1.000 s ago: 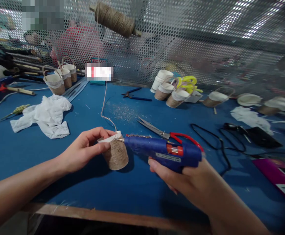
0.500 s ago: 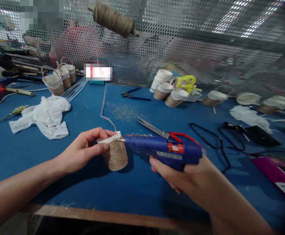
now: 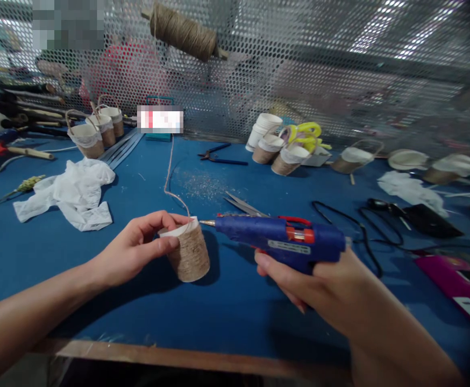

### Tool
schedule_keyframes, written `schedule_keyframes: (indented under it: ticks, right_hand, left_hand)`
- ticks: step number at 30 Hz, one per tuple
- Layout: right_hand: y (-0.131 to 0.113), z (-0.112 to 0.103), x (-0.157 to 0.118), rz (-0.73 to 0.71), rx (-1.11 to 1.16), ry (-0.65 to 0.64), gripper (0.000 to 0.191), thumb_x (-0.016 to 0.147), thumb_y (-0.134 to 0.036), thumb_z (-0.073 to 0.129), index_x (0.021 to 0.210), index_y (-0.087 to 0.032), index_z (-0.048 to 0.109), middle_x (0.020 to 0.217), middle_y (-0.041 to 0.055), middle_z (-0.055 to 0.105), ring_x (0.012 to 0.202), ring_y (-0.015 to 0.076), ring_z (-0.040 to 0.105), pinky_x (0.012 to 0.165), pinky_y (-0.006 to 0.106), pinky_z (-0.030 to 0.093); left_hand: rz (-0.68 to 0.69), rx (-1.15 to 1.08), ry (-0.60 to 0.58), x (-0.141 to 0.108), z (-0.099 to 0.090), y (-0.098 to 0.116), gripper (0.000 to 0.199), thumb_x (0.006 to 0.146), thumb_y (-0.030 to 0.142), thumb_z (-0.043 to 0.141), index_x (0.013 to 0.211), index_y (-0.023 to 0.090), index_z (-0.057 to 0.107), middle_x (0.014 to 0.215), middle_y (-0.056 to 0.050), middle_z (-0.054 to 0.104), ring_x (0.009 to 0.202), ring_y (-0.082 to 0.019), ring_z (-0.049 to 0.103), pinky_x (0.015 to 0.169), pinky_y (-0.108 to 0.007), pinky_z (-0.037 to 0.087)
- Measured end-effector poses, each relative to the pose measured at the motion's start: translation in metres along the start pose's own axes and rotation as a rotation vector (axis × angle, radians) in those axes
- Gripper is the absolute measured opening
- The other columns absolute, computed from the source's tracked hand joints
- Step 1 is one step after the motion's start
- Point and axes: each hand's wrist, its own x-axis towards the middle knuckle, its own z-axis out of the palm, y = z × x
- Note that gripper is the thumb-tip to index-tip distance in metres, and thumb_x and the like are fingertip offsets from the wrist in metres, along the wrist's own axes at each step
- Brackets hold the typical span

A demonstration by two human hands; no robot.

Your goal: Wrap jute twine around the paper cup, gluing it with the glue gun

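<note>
Head view: left grip (image 3: 138,242) pinches the cup (image 3: 190,255) near its rim.

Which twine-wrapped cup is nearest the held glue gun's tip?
The cup in the left hand: it is right beside the tip of the glue gun in the right hand. The other cups are farther back, with no hand on them.

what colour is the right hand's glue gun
The glue gun is mostly blue, in the head view.

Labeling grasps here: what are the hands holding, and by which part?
Left hand: twine-wrapped cup, by its rim. Right hand: blue glue gun, by its handle.
</note>
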Motion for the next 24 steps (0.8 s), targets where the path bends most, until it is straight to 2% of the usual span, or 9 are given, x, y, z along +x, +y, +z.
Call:
schedule_keyframes:
  ticks: [3, 10, 15, 21, 24]
  right_hand:
    - [-0.002, 0.000, -0.001, 0.001, 0.008, -0.025, 0.021, 0.072, -0.037, 0.061, 0.064, -0.020, 0.052, 0.035, -0.0086, 0.041, 0.031, 0.0081, 0.039, 0.037, 0.023, 0.038]
    - [0.017, 0.002, 0.006, -0.199, -0.018, -0.122, 0.018, 0.075, -0.032, 0.060, 0.060, -0.022, 0.056, 0.033, -0.0079, 0.044, 0.026, 0.0088, 0.042, 0.029, 0.023, 0.035]
    - [0.016, 0.001, 0.007, -0.236, -0.033, -0.160, 0.014, 0.075, -0.028, 0.059, 0.063, -0.021, 0.057, 0.034, -0.0081, 0.044, 0.027, 0.0084, 0.043, 0.032, 0.021, 0.038]
    - [0.008, 0.004, 0.008, 0.028, -0.022, -0.039, 0.025, 0.070, -0.040, 0.062, 0.059, -0.020, 0.051, 0.033, -0.0069, 0.045, 0.027, 0.0085, 0.041, 0.030, 0.021, 0.038]
    - [0.003, 0.004, 0.010, 0.079, -0.007, -0.056, 0.026, 0.069, -0.040, 0.061, 0.058, -0.021, 0.048, 0.033, -0.0065, 0.045, 0.027, 0.0084, 0.041, 0.030, 0.020, 0.038]
  left_hand:
    - [-0.003, 0.010, -0.002, 0.000, 0.000, 0.000, 0.008, 0.076, 0.018, 0.060, 0.070, 0.016, 0.056, 0.108, -0.010, 0.065, 0.113, -0.026, 0.051, 0.091, -0.037, 0.038]
    - [-0.016, 0.017, 0.003, -0.001, 0.001, 0.002, 0.007, 0.076, 0.019, 0.058, 0.069, 0.016, 0.056, 0.108, -0.008, 0.066, 0.115, -0.028, 0.050, 0.092, -0.042, 0.037]
    - [-0.013, 0.017, -0.001, -0.001, 0.001, 0.002, 0.008, 0.076, 0.019, 0.059, 0.069, 0.016, 0.056, 0.109, -0.009, 0.065, 0.116, -0.028, 0.049, 0.090, -0.040, 0.039]
    - [-0.018, 0.033, 0.002, -0.001, 0.000, 0.001, 0.007, 0.077, 0.018, 0.057, 0.070, 0.017, 0.057, 0.109, -0.007, 0.065, 0.113, -0.027, 0.051, 0.089, -0.040, 0.039]
    - [-0.022, 0.044, 0.007, -0.001, 0.000, 0.002, 0.008, 0.076, 0.020, 0.058, 0.069, 0.016, 0.058, 0.111, -0.008, 0.064, 0.111, -0.028, 0.052, 0.088, -0.041, 0.039]
